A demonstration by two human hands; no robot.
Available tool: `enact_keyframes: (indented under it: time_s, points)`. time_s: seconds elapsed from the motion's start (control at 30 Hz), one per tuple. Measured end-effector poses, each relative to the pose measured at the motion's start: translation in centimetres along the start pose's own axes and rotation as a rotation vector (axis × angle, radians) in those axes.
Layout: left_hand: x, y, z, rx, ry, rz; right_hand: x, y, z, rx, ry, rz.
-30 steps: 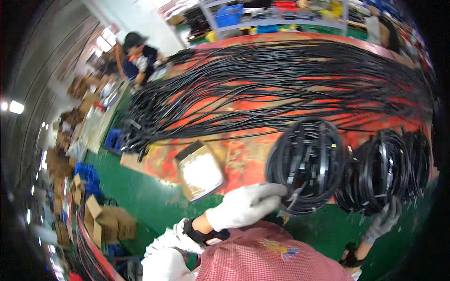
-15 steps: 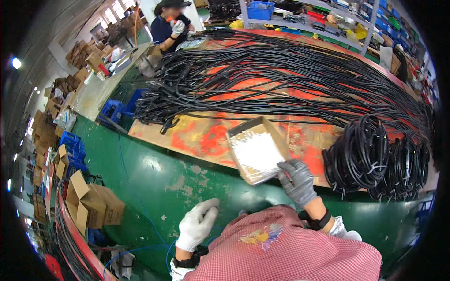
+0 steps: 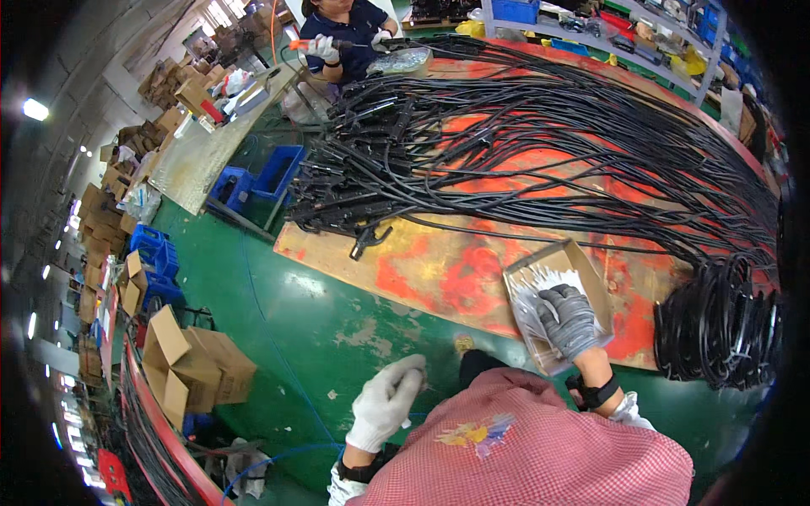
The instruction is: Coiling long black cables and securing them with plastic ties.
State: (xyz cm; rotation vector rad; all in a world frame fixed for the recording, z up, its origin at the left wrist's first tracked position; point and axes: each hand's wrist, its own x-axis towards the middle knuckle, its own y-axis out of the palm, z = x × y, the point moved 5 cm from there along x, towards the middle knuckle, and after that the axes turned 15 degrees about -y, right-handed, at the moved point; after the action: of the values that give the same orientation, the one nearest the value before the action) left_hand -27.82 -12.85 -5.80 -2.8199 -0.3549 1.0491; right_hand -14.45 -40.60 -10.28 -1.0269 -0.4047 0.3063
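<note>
Right hand (image 3: 571, 325) resting on ties (image 3: 525, 287) in box (image 3: 592, 268), pinch can't tell — left hand (image 3: 384, 405) hanging left of box, fingers together — coils (image 3: 709, 329) sitting bundled right, cables (image 3: 591, 126) lying uncoiled behind.

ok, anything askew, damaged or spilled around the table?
Yes: the open cardboard tray sits at an angle to the near edge of the table and seems to overhang it. The tabletop's red surface is patchy, and the green floor shows pale worn spots. No spill stands out.
</note>
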Motion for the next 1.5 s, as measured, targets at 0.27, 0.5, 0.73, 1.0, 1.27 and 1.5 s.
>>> enact_keyframes:
  time_s: [0.27,0.5,0.73,1.0,1.27,1.5]
  points:
    - [6.6,-2.3,-10.5,0.754,0.256,0.006,9.9,6.2,3.7,0.202,-0.112,0.112]
    - [12.6,-6.6,-9.4,0.605,0.11,0.058,20.7,10.0,4.1,0.341,-0.037,0.062]
    - [19.5,-14.3,-10.9,0.58,0.182,0.168,32.5,16.7,2.5,0.663,0.268,-0.175]
    - [25.6,-25.1,-13.8,0.78,0.401,0.205,33.6,6.7,9.2,0.585,0.365,-0.235]
    - [25.1,-21.1,-24.0,0.454,0.869,0.064,28.7,-1.9,21.6,0.28,0.054,-0.26]
    - [18.4,-7.8,-26.9,0.46,1.221,0.698,27.0,-6.7,19.9,0.13,-0.153,-0.227]
